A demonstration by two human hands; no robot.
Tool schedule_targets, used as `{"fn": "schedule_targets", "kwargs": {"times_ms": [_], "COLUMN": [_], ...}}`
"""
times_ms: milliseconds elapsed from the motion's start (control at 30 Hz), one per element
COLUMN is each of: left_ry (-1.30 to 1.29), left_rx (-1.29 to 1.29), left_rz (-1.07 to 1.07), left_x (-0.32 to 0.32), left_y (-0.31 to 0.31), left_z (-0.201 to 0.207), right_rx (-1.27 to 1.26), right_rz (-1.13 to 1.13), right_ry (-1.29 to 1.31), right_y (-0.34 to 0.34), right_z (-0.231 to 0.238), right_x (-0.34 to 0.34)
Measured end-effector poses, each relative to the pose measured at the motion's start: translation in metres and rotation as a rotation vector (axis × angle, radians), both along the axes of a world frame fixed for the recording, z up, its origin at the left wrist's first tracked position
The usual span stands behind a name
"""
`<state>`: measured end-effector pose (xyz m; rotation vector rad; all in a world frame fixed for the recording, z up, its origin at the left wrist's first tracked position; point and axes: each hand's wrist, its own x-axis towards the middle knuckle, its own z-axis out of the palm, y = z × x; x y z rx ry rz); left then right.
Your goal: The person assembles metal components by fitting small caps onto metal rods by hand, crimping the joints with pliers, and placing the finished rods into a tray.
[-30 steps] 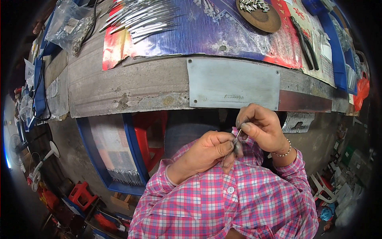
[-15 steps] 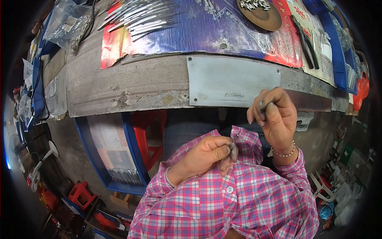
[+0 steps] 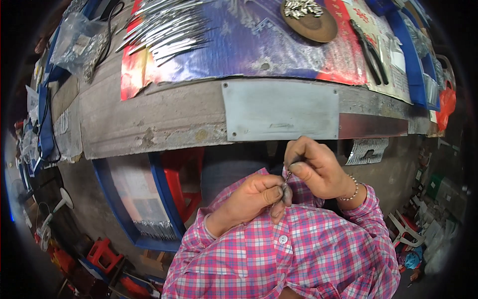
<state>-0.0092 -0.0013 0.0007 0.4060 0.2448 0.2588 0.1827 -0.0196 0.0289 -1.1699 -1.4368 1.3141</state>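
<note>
My left hand (image 3: 254,198) is closed in front of my shirt, thumb and fingers pinching a thin dark metal piece (image 3: 288,177) whose upper end sticks out. Right beside it, my right hand (image 3: 317,168) is also closed, its thumb and forefinger pinched at that upper end. The fingers hide most of the piece, and whether the right fingers hold a second small part cannot be made out. Both hands are below the edge of the workbench (image 3: 174,119), near a pale metal plate (image 3: 284,109) fixed to it.
On the bench lie a heap of slender silver rods (image 3: 172,30), a round brown dish (image 3: 318,31) with small metal parts, and black-handled pliers (image 3: 369,52). A blue tray (image 3: 107,199) of metal pieces is at lower left, beside a red stool (image 3: 186,187).
My right hand has come down and left to meet the left hand at the metal piece. My left hand keeps its pinch. The whole view has shifted slightly.
</note>
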Motion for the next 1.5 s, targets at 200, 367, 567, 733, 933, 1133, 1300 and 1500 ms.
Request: {"fn": "schedule_targets", "kwargs": {"times_ms": [200, 367, 567, 733, 933, 1133, 1300, 1500], "left_ry": [0.016, 0.024, 0.002, 0.001, 0.048, 0.048, 0.042, 0.127], "left_rx": [-0.007, 0.042, -0.016, -0.028, -0.005, 0.042, 0.063, 0.148], "left_rz": [0.029, 0.103, 0.129, 0.150, 0.160, 0.173, 0.184, 0.273], "left_x": [0.005, 0.002, 0.005, 0.006, 0.006, 0.012, 0.013, 0.009], "left_y": [0.006, 0.014, 0.014, 0.015, 0.016, 0.020, 0.018, 0.015], "left_z": [0.002, 0.010, 0.009, 0.010, 0.011, 0.017, 0.021, 0.032], "right_rx": [-0.029, 0.309, 0.264, 0.278, -0.109, -0.210, -0.275, -0.548], "right_rz": [-0.081, -0.682, -0.637, -0.699, -0.649, -0.413, 0.004, 0.195], "right_ry": [-0.130, -0.943, -1.652, -1.644, -0.783, 0.767, 0.647, 0.511], "right_y": [0.011, 0.059, 0.083, 0.085, 0.056, -0.006, -0.022, -0.033], "right_z": [0.018, 0.032, -0.008, -0.019, 0.008, 0.022, 0.010, 0.006], "right_x": [0.018, 0.112, 0.179, 0.184, 0.191, 0.123, 0.068, 0.043]}}
